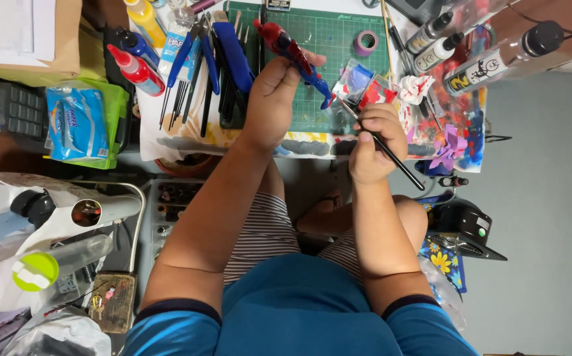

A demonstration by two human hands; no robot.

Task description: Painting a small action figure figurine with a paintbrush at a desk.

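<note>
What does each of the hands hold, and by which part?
Left hand: red-and-blue toy figure, gripped around its middle. Right hand: thin black paintbrush, gripped mid-handle.

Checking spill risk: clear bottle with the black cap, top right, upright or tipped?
Tipped: the clear bottle lies on its side across the paint-stained sheet, black cap on.

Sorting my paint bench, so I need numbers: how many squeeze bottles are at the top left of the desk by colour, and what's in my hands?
Red-capped bottle: 1
Blue bottle: 1
Yellow bottle: 1
Red and blue figure in left hand: 1
Thin paintbrush in right hand: 1
Total: 5
</note>
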